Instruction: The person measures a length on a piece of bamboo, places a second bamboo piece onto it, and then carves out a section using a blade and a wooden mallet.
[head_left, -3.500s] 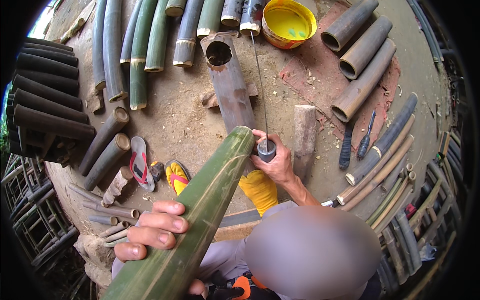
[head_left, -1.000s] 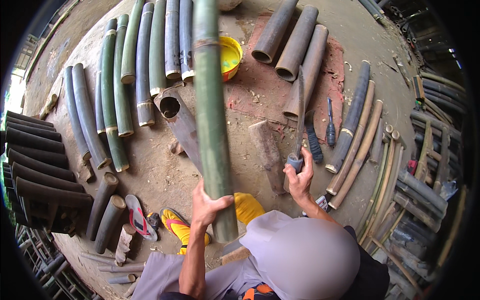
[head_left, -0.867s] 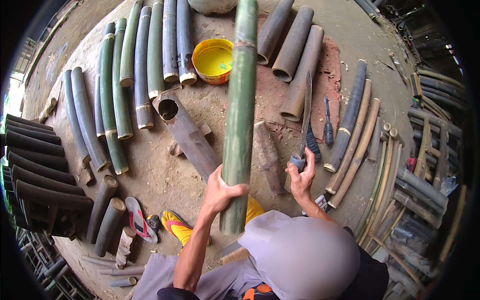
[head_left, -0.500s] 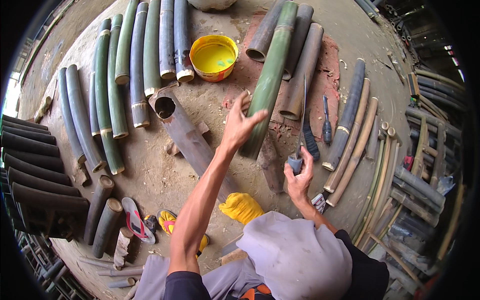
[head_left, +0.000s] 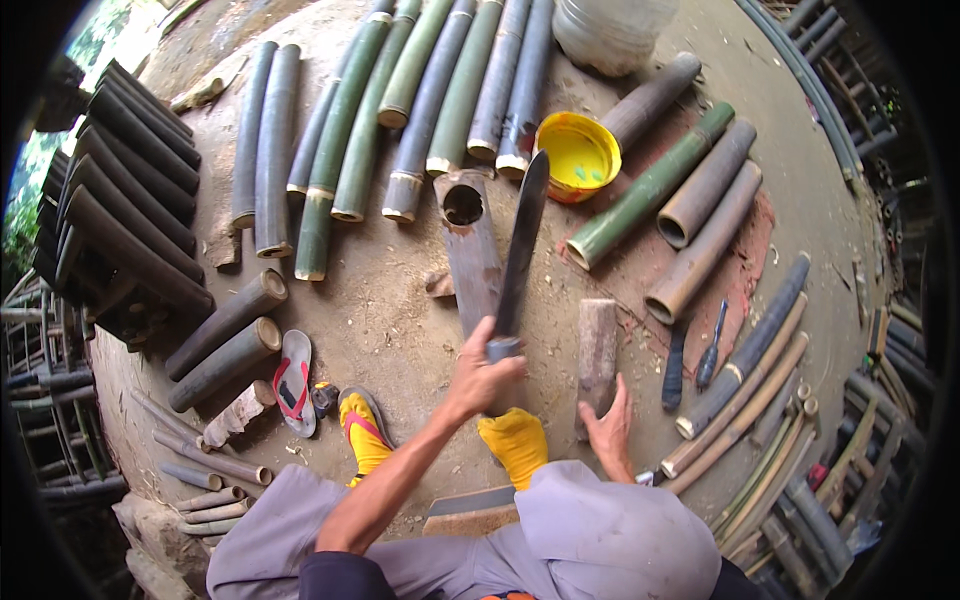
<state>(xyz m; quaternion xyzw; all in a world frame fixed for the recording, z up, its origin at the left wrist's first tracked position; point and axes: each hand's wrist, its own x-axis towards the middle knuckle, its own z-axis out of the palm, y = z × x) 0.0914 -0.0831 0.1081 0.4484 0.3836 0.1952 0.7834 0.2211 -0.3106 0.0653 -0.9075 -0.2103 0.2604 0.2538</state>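
Observation:
My left hand (head_left: 482,378) is wrapped round the grey handle of a machete (head_left: 523,240); its long dark blade points up and away. Under that hand runs a weathered bamboo pole (head_left: 470,265) with a round opening at its far end. My yellow-socked foot (head_left: 515,440) is at the pole's near end. To the right, my right hand (head_left: 608,430) has its thumb and fingers around the near end of a short rough wooden billet (head_left: 598,345), which lies on the ground. A green bamboo tube (head_left: 650,185) rests among darker bamboo tubes (head_left: 705,240) on a reddish mat.
A yellow bucket (head_left: 578,160) stands beyond the pole, near a row of bamboo lengths (head_left: 460,90). Right of the billet lie a dark-handled tool (head_left: 674,370), a chisel-like tool (head_left: 714,345) and bamboo poles (head_left: 745,350). A loose flip-flop (head_left: 294,385) lies left of my feet.
The machete has passed from my right hand to my left. The green bamboo tube, upright by my left hand before, now lies on the mat. My right hand has moved onto the billet.

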